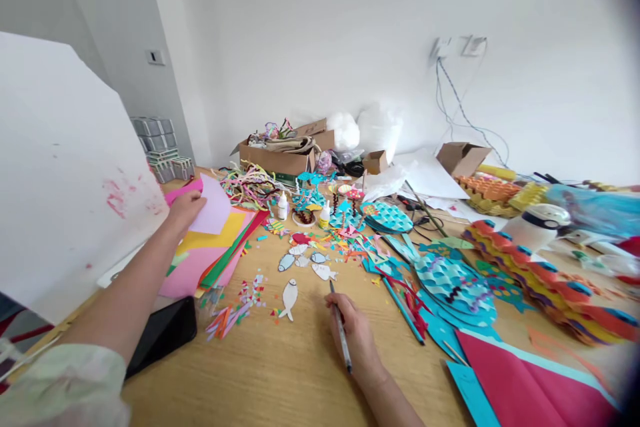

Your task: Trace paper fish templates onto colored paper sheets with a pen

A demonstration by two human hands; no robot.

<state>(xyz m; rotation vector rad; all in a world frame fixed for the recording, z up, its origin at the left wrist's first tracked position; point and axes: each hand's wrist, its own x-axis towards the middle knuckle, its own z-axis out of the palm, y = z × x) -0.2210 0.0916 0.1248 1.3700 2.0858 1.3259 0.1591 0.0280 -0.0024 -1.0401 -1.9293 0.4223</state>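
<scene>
My left hand [186,209] is closed on the edge of a lilac paper sheet [214,203], with a bright pink sheet against it. Under it lies a fanned stack of coloured paper, with a yellow sheet [213,232] near the top. In my right hand [353,327] is a pen [342,333], its point toward the small paper fish. A white paper fish [290,298] lies left of the pen. Beyond it sit several more cut-out fish, among them a pinkish-white fish [324,271] and a blue-grey fish [286,262].
A black phone [167,335] lies beneath my left forearm. Two glue bottles [283,205] stand behind the fish. Paper scraps [345,240], a teal pencil [404,312], turquoise paper crafts [450,280] and a painted egg carton [545,280] fill the right side. A large white board [65,167] rises at left.
</scene>
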